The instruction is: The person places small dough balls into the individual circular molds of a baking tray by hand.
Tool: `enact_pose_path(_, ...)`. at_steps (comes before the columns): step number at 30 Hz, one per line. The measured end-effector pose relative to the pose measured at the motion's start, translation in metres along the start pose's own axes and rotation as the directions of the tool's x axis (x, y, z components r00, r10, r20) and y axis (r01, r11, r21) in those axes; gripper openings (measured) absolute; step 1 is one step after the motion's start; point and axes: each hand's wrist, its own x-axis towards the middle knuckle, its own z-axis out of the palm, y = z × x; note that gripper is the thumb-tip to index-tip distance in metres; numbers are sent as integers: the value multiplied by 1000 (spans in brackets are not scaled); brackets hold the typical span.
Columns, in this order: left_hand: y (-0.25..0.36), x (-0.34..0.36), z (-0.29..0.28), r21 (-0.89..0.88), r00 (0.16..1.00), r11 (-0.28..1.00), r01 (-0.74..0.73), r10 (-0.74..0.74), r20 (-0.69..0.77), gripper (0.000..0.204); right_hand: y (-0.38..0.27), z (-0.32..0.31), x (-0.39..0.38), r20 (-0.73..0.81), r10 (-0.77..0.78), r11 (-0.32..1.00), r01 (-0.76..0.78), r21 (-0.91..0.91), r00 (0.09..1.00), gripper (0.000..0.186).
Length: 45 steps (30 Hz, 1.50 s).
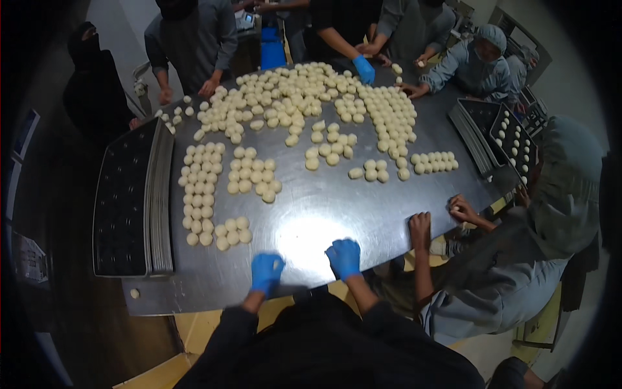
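Note:
Both my hands wear blue gloves and rest at the near edge of a shiny steel table point(291, 214). My left hand point(265, 272) is closed around a pale dough ball point(277, 264), of which a small part shows. To its right, my right hand point(344, 259) is curled into a fist on the tabletop; whatever it may hold is hidden under the fingers. A small group of round dough balls point(232, 233) lies just beyond my left hand. Further left, longer rows of dough balls point(200, 194) sit close together.
A large mass of dough balls point(278, 97) covers the far side. Stacked black trays stand at the left edge point(129, 201) and right edge point(476, 136). Co-workers surround the table; one at right point(492, 285) has both hands on its edge. A lone dough ball point(135, 294) lies at the near-left corner.

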Motion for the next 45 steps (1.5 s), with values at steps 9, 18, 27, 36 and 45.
enact_pose_path(9,5,14,-6,207,888,944,-255,314,-337,18,-4,-5,29,-366,-86,976,151,154,927,17)
enact_pose_path(18,12,40,2,159,862,926,-343,377,-338,12,-38,16,56,-266,-37,936,127,329,963,12)
enact_pose_path(27,1,46,24,75,835,887,-455,454,-311,15,-48,23,66,-170,-94,916,152,371,981,13)
enact_pose_path(36,0,16,34,205,833,896,-394,442,-331,13,-61,41,33,-152,-33,929,87,359,988,12)
enact_pose_path(45,0,-8,40,328,741,846,-421,529,-413,12,-53,35,15,-162,14,935,44,351,987,11)
